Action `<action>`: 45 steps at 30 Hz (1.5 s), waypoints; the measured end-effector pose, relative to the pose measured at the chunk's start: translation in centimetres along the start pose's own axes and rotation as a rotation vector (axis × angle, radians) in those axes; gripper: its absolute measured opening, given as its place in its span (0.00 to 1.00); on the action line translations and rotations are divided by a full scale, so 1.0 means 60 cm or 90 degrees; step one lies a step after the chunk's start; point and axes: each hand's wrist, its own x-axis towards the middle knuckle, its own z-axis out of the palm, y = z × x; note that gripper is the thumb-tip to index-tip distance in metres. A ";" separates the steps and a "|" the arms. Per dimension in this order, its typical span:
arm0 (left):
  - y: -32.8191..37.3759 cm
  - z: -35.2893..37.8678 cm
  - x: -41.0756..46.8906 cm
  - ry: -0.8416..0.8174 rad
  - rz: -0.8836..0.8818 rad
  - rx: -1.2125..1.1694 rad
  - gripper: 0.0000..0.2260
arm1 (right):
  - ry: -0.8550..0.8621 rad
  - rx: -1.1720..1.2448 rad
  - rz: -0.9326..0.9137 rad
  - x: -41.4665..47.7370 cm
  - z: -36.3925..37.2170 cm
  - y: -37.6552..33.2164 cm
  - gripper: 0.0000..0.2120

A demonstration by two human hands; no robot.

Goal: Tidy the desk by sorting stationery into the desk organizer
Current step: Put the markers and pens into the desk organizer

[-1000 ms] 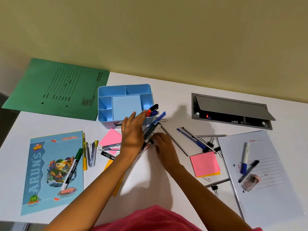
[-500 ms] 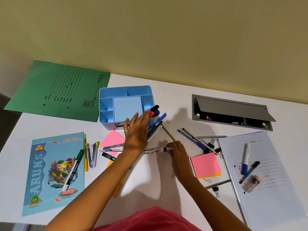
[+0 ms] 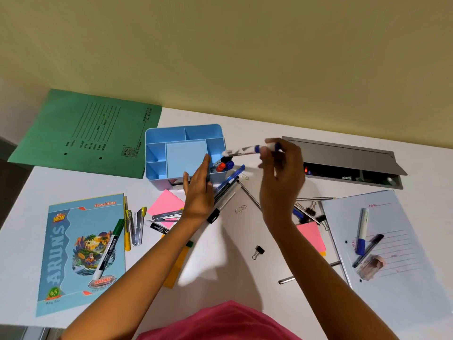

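Organizer [image 3: 171,130] | three markers [image 3: 224,165] inside | right grip [image 3: 282,173] pinches one white marker [image 3: 241,150] | left grip [image 3: 198,190] flat

folder [image 3: 85,133] lies left of organizer [image 3: 183,153].

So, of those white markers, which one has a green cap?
The green-capped marker lying on the blue notebook, far left. The held marker in the right hand and the third marker, on the white file, show blue instead.
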 end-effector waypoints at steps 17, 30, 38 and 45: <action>-0.005 0.009 0.005 -0.019 0.061 0.036 0.40 | -0.187 -0.219 -0.103 -0.022 0.112 0.081 0.09; 0.009 0.007 0.010 0.018 0.025 0.068 0.25 | -0.294 -0.315 0.102 -0.078 0.048 0.151 0.11; 0.004 -0.001 0.005 -0.016 0.050 0.047 0.22 | -0.508 -0.508 -0.127 -0.119 0.034 0.203 0.18; 0.005 -0.005 0.002 -0.002 0.056 0.019 0.23 | -0.459 -0.457 -0.129 -0.135 -0.023 0.224 0.17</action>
